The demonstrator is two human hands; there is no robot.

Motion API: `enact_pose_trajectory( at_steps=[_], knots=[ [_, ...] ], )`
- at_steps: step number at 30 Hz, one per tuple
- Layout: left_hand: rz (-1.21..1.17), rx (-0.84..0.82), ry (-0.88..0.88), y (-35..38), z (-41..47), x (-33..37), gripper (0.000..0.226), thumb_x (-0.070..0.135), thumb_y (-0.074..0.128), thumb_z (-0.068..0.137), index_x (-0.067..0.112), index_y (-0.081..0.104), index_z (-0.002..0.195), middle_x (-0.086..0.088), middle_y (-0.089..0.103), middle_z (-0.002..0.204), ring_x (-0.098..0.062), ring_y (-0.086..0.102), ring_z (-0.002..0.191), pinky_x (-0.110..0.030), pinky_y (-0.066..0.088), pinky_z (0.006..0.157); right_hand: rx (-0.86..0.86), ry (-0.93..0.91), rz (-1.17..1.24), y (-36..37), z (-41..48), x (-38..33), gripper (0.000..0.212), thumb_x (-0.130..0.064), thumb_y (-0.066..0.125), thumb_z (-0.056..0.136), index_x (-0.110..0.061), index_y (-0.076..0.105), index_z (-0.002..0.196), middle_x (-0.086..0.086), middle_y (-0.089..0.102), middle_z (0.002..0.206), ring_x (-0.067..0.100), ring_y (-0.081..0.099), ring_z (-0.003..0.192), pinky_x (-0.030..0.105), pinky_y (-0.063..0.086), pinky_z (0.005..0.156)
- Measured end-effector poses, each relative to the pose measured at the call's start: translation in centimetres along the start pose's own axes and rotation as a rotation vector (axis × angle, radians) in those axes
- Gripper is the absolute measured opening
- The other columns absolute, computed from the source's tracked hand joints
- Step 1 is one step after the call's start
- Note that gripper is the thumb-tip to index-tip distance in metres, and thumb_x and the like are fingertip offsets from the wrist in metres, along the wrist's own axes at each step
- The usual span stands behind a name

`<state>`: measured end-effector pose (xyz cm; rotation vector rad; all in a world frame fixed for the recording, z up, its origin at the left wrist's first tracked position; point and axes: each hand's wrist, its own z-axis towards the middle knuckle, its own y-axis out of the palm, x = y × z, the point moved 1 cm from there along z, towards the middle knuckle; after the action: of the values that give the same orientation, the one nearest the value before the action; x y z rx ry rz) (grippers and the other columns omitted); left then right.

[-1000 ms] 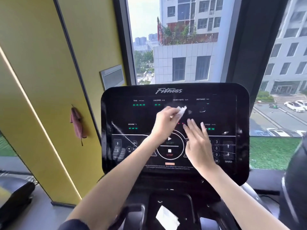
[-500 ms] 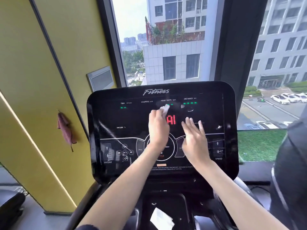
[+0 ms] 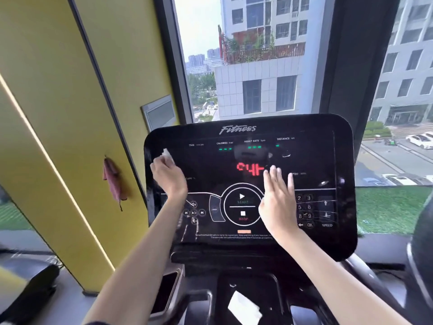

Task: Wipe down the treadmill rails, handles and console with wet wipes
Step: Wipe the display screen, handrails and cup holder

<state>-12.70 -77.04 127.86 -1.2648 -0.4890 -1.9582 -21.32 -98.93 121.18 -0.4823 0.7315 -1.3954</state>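
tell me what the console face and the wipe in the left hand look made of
Console: glossy black plastic or glass by the look; it mirrors the hands and window light, with printed white legends and lit digits showing through.
Wipe: thin white non-woven or paper sheet, likely; it crumples softly in the left hand. It is blurred, so dampness cannot be judged.

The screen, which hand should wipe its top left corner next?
The left hand. It already holds the wipe bunched in its fingers, right by that corner of the screen. The right hand lies flat and empty near the number buttons.
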Motion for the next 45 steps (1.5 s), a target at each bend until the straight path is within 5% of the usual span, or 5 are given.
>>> enact_pose_trajectory(
  at_steps=[10,17,31,38,45],
  knots=[
    [-0.046,-0.705,0.677,6.5,-12.6,5.7,0.013,0.002,0.057,0.091,-0.003,0.068,0.096,-0.017,0.063,0.087,-0.034,0.061,0.084,-0.032,0.045,0.076,0.082,-0.013,0.184,-1.1,-0.1,2.1,0.066,0.024,0.057,0.066,0.007,0.052,0.130,0.024,0.049,0.138,0.032,0.045,0.132,0.044,0.016,0.117],
    [-0.119,-0.140,0.245,2.6,-7.0,3.2,0.015,0.008,0.047,0.098,-0.002,0.059,0.102,-0.013,0.051,0.099,-0.019,0.049,0.077,-0.016,0.032,0.068,0.133,0.106,0.172,-2.4,-0.3,5.3,0.065,0.027,0.061,0.060,0.007,0.058,0.122,0.025,0.050,0.136,0.035,0.048,0.129,0.049,0.025,0.113],
    [-0.066,-0.795,0.739,10.1,-17.3,6.6,0.015,0.005,0.059,0.092,0.000,0.071,0.099,-0.011,0.062,0.090,-0.025,0.062,0.082,-0.034,0.050,0.078,0.106,0.116,0.179,-2.9,-1.3,8.6,0.066,0.024,0.059,0.064,0.006,0.055,0.127,0.022,0.048,0.140,0.030,0.042,0.134,0.040,0.015,0.117],
    [-0.092,-0.214,0.300,7.1,-12.3,6.2,0.016,0.007,0.053,0.095,-0.003,0.064,0.100,-0.016,0.058,0.096,-0.029,0.057,0.080,-0.017,0.033,0.071,0.062,0.082,0.188,-3.4,-0.7,8.6,0.072,0.021,0.069,0.058,0.005,0.056,0.127,0.021,0.050,0.138,0.029,0.045,0.132,0.038,0.015,0.116],
    [-0.031,-0.354,0.448,12.5,-16.4,10.2,0.016,0.001,0.050,0.095,-0.006,0.063,0.099,-0.021,0.059,0.095,-0.035,0.057,0.086,-0.022,0.033,0.073,0.006,0.038,0.191,-3.8,-0.8,11.1,0.069,0.017,0.060,0.072,-0.001,0.048,0.137,0.013,0.038,0.149,0.021,0.030,0.142,0.040,0.014,0.118]
  ],
)
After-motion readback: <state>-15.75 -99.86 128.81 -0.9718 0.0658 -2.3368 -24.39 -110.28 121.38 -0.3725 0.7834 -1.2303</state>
